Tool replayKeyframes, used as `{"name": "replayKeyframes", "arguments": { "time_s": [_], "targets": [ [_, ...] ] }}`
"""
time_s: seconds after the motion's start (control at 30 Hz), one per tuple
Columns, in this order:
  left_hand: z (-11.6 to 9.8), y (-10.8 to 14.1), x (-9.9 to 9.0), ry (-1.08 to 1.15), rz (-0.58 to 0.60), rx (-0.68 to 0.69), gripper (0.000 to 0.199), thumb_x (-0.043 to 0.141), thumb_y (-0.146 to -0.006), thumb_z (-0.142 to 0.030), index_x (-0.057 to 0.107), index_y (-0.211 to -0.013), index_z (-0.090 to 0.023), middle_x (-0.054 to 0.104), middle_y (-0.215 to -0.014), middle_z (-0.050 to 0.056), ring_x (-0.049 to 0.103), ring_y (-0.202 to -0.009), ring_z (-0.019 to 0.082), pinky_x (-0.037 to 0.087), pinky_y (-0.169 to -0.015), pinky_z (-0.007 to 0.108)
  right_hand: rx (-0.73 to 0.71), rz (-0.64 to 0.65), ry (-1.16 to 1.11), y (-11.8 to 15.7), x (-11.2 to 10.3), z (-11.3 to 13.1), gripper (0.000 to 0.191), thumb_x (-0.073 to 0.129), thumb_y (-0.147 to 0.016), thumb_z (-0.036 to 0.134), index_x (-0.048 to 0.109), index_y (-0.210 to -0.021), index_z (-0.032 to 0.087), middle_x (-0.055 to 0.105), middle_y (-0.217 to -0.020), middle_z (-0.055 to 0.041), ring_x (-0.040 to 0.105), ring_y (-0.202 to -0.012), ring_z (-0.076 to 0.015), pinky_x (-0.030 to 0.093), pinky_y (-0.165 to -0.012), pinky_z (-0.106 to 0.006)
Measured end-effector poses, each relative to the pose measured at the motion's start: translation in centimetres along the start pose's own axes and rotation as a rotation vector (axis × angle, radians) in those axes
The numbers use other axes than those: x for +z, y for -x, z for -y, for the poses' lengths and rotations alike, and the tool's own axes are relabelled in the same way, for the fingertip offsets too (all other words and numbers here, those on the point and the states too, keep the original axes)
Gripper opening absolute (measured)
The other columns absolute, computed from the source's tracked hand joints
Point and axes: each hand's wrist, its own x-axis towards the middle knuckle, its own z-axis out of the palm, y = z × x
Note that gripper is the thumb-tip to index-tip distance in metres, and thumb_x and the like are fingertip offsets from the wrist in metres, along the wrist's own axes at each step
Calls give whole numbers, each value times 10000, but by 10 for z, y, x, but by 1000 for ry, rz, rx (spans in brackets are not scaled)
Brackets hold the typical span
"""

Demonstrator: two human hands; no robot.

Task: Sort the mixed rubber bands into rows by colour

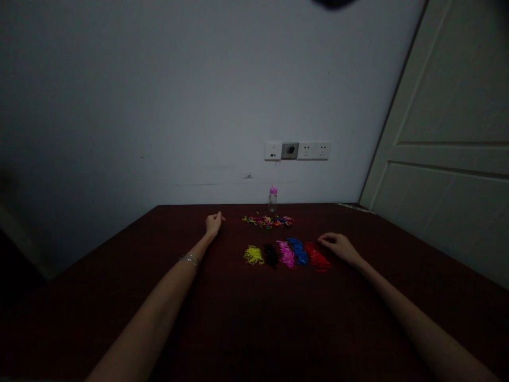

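Note:
Small loop bands lie in separate colour heaps on the table: yellow bands (253,255), black bands (271,255), pink bands (287,254), blue bands (298,251) and red bands (317,257). Behind them spreads a mixed-colour heap of bands (269,220). My left hand (214,224) rests on the table left of the mixed heap, its fingers curled closed and their inside hidden. My right hand (337,245) is at the upper right of the red bands, thumb and fingertips drawn together. Anything between those fingertips is too small to make out.
A clear bottle with a pink cap (272,199) stands behind the mixed heap, close to the wall (199,106). Sockets and switches (297,150) are set in the wall. The dark red-brown table (258,318) reaches toward a pale panelled door (445,138) on the right.

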Motion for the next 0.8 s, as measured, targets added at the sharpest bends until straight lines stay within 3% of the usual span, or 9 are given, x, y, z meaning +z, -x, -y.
{"name": "replayKeyframes", "arguments": {
  "time_s": [0.2,0.33,0.43,0.63,0.8],
  "targets": [
    [3,-1,2,45,-31,-13,494,317,-821,-421,696,-710,-125,606,-544,28,532,-518,131,376,-562,222,33,8,-16,-6,-2,0,272,530,-706,403,699,-785,205,713,-860,-47,642,-834,-238,470,-773,-325],
    [9,-4,5,111,-36,-1,471,341,-800,-421,679,-660,-125,575,-506,23,510,-493,132,363,-539,227,47,35,-20,-15,1,15,299,522,-724,396,695,-825,174,708,-819,-55,641,-733,-203,480,-703,-296],
    [16,-8,9,168,-12,23,435,373,-776,-414,658,-616,-128,525,-459,9,475,-462,126,338,-508,227,-32,20,3,-24,7,29,296,527,-732,362,691,-849,145,694,-884,-79,633,-790,-196,477,-728,-282],
    [20,-7,10,215,41,44,373,394,-745,-376,639,-604,-132,451,-426,-15,414,-427,109,288,-464,220,-240,78,187,-44,21,55,244,487,-767,239,689,-882,163,666,-938,-74,604,-870,-182,439,-794,-266],
    [16,-3,7,182,63,63,429,379,-761,-433,641,-602,-132,447,-421,-14,425,-435,114,306,-481,224,-214,145,406,-57,30,71,259,471,-799,218,671,-961,187,654,-1008,-76,592,-918,-184,421,-761,-237]
  ]
}}
